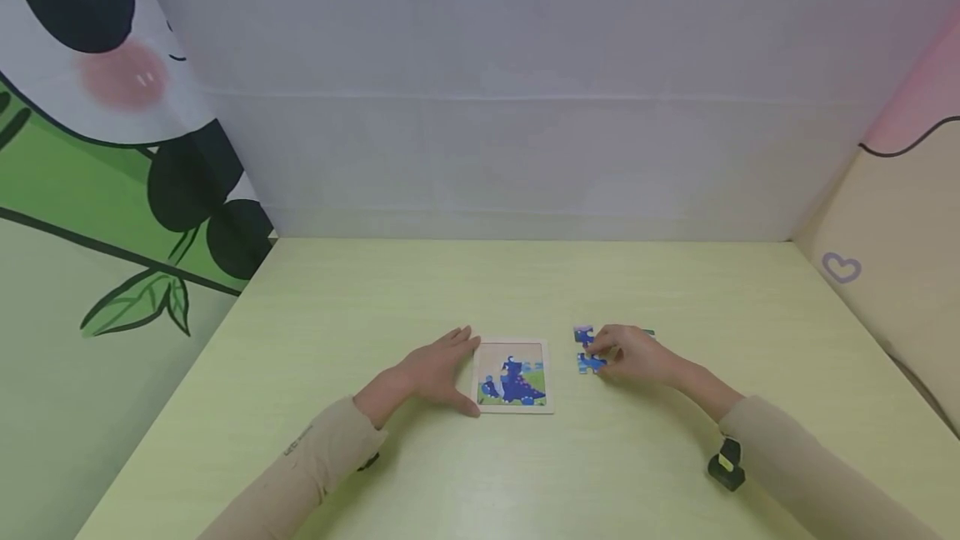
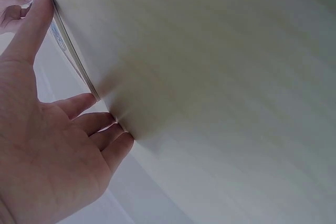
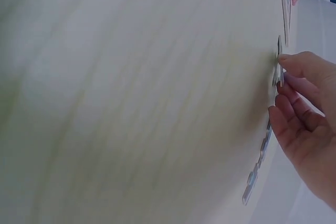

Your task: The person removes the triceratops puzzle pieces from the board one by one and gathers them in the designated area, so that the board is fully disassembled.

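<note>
Your left hand (image 1: 437,369) spreads wide against puzzle board (image 1: 516,409), left edge. Right hand (image 1: 636,354) pinches blue piece (image 1: 590,362), right of board.

The desk (image 1: 375,290) has a smooth top with faint wood-like streaks, and I see a soft sheen toward its near edge. The puzzle tray (image 1: 517,409) has a rim like pale, matt wood; the puzzle pieces (image 1: 592,363) show a smooth printed face. Both sleeves (image 1: 795,457) are matt cloth (the wrist device (image 1: 726,467) passes for black plastic). Past the far edge, a creased white sheet (image 1: 525,157) looks like dull fabric.
</note>
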The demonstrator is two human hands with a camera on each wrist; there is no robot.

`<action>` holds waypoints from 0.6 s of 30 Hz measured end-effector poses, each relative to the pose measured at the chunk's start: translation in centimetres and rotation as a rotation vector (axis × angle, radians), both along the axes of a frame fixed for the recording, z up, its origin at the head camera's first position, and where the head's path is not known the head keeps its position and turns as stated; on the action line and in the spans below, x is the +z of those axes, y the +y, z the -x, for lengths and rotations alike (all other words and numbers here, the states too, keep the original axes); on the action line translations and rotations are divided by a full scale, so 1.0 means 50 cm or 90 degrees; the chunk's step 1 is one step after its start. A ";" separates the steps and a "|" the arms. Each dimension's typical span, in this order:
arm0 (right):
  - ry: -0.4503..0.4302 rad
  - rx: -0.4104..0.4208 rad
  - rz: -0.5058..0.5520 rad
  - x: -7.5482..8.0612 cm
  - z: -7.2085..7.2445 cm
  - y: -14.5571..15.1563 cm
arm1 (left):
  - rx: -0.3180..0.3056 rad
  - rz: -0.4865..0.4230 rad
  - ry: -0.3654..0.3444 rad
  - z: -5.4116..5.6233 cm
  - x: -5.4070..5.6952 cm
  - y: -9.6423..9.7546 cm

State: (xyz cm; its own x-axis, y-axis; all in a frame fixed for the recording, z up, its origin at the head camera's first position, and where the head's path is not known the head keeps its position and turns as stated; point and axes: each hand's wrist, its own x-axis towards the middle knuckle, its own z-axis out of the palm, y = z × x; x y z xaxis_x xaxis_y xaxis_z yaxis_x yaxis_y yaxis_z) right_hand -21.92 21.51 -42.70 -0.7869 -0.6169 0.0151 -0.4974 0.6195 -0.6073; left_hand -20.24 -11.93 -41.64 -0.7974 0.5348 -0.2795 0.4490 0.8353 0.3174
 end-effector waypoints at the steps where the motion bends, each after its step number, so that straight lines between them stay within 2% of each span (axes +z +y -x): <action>1: -0.001 -0.003 -0.001 0.000 0.000 -0.001 | 0.000 -0.001 -0.001 0.000 0.000 0.000; 18: -0.008 -0.017 -0.018 -0.009 0.004 0.001 | -0.004 0.001 -0.003 -0.002 0.004 0.001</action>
